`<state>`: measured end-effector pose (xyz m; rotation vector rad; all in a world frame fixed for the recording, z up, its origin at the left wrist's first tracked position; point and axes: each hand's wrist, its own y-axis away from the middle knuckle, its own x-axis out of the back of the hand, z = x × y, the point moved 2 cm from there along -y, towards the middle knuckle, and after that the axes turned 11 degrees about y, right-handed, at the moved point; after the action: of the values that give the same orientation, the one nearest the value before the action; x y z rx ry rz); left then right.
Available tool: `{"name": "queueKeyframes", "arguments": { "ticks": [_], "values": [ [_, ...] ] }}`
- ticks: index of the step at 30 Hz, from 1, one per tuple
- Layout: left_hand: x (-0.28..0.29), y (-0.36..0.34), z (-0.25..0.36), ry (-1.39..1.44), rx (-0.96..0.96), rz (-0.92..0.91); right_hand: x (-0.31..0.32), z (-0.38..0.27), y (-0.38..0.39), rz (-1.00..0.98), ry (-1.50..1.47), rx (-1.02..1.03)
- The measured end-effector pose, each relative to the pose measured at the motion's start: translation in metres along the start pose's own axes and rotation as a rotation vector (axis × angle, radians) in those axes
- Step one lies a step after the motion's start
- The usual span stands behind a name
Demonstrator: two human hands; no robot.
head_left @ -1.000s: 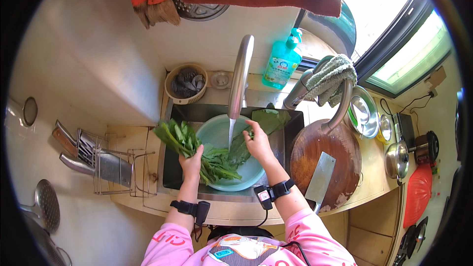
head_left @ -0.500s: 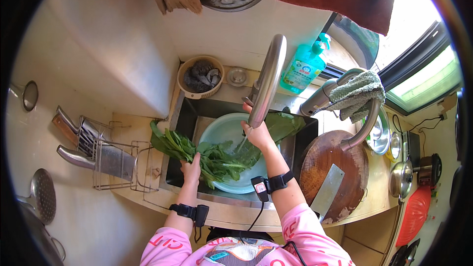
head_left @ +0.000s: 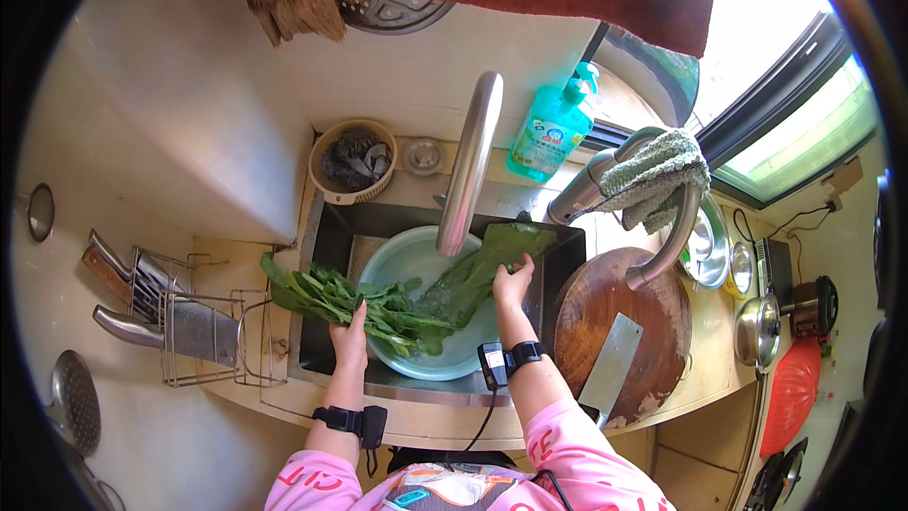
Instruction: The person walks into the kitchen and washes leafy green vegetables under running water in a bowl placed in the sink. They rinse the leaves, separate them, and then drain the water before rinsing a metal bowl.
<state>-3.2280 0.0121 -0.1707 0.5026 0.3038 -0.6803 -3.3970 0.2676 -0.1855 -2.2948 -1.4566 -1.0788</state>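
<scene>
A bunch of leafy greens (head_left: pixel 383 310) lies across a pale turquoise basin (head_left: pixel 445 368) set in the dark sink (head_left: pixel 326 244). At the basin's left rim, my left hand (head_left: pixel 350 333) is closed round the bunch, its leaves sticking out to the left. Over the right side, my right hand (head_left: pixel 513 286) has curled fingers at the broad leaves, gripping their edge. Some leaves spread over the right part of the sink. The steel faucet (head_left: pixel 470 166) arches above the basin, its spout over the middle.
Right of the sink, a cleaver (head_left: pixel 613 364) rests on a round wooden chopping board (head_left: pixel 579 322). A second faucet with a cloth (head_left: pixel 657 180) stands behind it. Knives sit in a wire rack (head_left: pixel 213 336) at left. A strainer basket (head_left: pixel 355 191) and soap bottle (head_left: pixel 551 132) stand behind.
My right hand has moved from beside the faucet down to the leaves at right. My left hand keeps its hold on the greens. The view has shifted slightly.
</scene>
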Motion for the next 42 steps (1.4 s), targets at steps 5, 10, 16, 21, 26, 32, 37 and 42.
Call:
{"name": "queueKeyframes", "arguments": {
  "ticks": [5,10,16,21,26,32,37,42],
  "values": [
    [0.009,-0.009,-0.007,-0.382,0.008,0.081,0.001,0.0,-0.016,-0.055,-0.164,0.012],
    [0.014,-0.023,-0.022,-0.286,0.296,0.117,0.003,0.005,-0.023,-0.087,-0.153,0.004],
    [-0.001,-0.003,-0.003,-0.095,0.524,0.062,-0.006,0.012,-0.023,0.084,-0.236,0.108],
    [-0.012,0.028,0.021,-0.122,0.543,0.1,-0.003,-0.002,-0.025,-0.104,-0.139,-0.028],
    [-0.025,0.059,0.03,-0.316,0.161,-0.127,0.024,-0.052,0.034,-0.137,-0.109,0.358],
    [-0.053,0.061,0.02,-0.465,0.079,-0.527,0.067,-0.105,0.134,-0.507,-0.011,0.81],
    [-0.06,0.058,0.043,-0.486,-0.113,-0.548,0.087,-0.122,0.172,-0.709,0.032,1.023],
    [-0.048,0.05,0.1,-0.114,-0.115,-0.383,0.104,-0.119,0.128,-0.413,-0.194,0.749]
  ]
}}
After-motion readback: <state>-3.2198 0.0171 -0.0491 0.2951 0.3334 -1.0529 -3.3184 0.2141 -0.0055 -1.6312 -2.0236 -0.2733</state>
